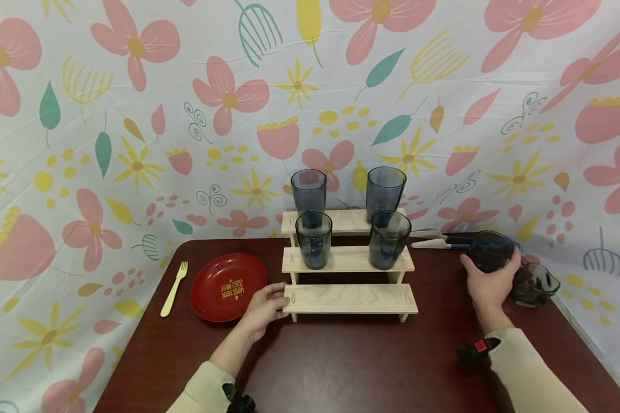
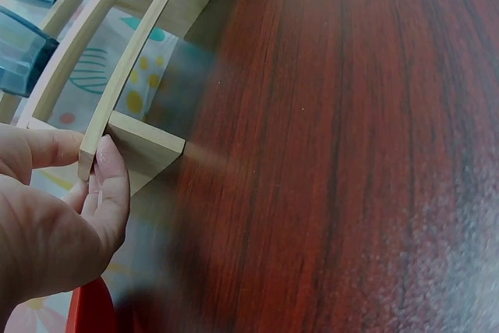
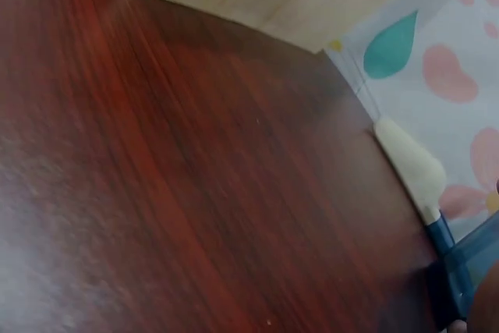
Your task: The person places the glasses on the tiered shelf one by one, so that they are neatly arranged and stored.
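Observation:
A three-step wooden rack stands mid-table, with tall blue-grey glasses on its top step and shorter ones on the middle step. My left hand pinches the left end of the bottom step; in the left wrist view the thumb and fingers lie on either side of the board. On the right, my right hand grips a dark glass between thumb and fingers. Close beside it is a grey glass bowl with a wavy rim. A bluish glass edge shows in the right wrist view.
Two cream-ended utensils with dark handles lie at the back edge, behind the right hand. At left are a red plate with gold characters and a pale yellow fork. A flowered cloth hangs behind the brown table.

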Available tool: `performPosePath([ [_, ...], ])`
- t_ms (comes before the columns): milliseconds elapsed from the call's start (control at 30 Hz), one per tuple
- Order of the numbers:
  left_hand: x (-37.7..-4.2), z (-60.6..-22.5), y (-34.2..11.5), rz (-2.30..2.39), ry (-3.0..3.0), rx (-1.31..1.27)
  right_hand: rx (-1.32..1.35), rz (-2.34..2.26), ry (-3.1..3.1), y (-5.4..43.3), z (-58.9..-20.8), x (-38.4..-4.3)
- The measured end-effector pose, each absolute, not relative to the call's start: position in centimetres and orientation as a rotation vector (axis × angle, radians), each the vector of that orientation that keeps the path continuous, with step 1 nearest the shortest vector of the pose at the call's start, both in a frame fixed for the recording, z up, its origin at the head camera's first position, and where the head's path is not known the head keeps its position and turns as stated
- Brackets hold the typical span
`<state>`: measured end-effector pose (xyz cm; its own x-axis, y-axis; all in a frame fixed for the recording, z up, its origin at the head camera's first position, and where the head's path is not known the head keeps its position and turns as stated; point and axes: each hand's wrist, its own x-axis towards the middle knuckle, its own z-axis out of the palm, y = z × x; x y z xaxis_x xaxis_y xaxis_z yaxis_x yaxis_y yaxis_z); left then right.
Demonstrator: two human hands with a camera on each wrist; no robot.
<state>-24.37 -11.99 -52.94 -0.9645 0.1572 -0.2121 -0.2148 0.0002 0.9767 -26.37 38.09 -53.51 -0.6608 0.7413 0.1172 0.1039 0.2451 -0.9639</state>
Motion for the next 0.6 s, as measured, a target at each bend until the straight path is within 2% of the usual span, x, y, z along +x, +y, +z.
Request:
performPosePath([
  [600,-24.4,-53.0,-12.0,2.038,2.023,-0.065,-0.842,1.405,-2.047,39.6,-53.9,-26.2],
])
